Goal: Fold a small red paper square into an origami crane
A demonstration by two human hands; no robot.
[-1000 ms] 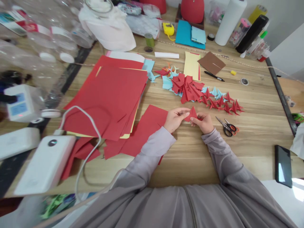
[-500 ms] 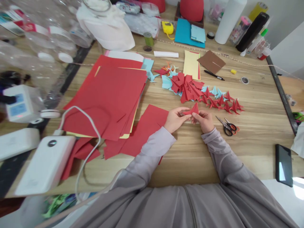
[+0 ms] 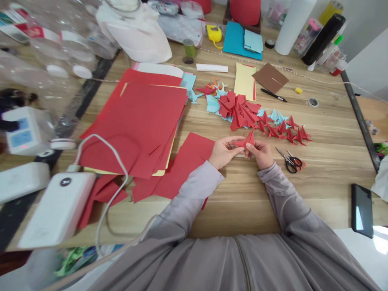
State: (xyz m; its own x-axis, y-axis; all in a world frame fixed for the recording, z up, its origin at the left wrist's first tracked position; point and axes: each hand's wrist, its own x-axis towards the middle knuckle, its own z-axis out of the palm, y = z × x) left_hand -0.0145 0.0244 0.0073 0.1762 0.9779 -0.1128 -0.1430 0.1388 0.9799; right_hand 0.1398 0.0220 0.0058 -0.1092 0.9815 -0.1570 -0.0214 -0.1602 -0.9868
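Between my two hands is a red folded paper crane [image 3: 246, 141], with its point angled up to the right. My left hand [image 3: 224, 151] pinches its left side between thumb and fingers. On the other side, my right hand [image 3: 260, 152] is closed on its lower right part, the thumb pressed on the front. Just beyond the hands lies a heap of red folded papers [image 3: 239, 111]. Several finished red cranes [image 3: 283, 130] stand in rows to the right of the heap, with light blue ones [image 3: 277, 117] among them.
Scissors [image 3: 291, 162] lie right of my right hand. A stack of red sheets [image 3: 145, 125] and loose red paper [image 3: 188, 161] cover the left. A white power bank [image 3: 57, 210] with a cable stands near the front-left edge. A phone [image 3: 362, 210] rests at the right edge.
Both hands keep their hold in almost the same place. The red crane's raised point looks very slightly turned to the right; little else differs.
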